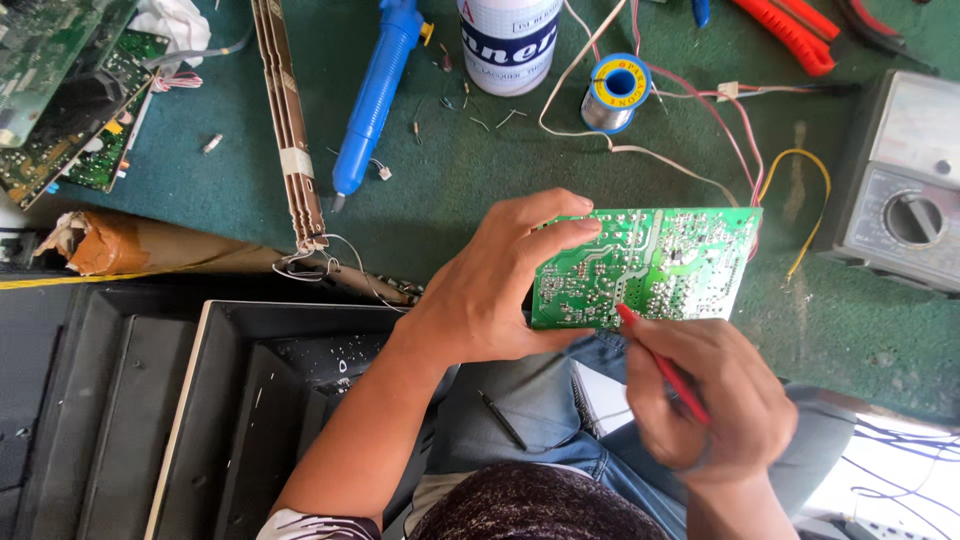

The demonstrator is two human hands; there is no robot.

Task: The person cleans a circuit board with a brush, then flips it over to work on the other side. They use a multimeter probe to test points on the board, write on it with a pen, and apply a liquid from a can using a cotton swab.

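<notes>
- The left hand (490, 290) gripped the green circuit board (645, 265) by its left edge, solder side up, above the lap and the green mat (440, 190).
- The right hand (715, 400) pinched a red test probe (665, 365), tip touching the board's lower edge.
- Probing well probably called for a steady board and the tip on a single solder joint.
- An analog multimeter (900, 205) sat to the right.

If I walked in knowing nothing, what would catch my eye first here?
Most likely the bright green circuit board at centre, solder side up, held at its left edge by the left hand while the right hand touches a red probe to its lower edge. Next, the blue desoldering pump lying on the green mat at upper left, and the grey dial meter at far right.
</notes>
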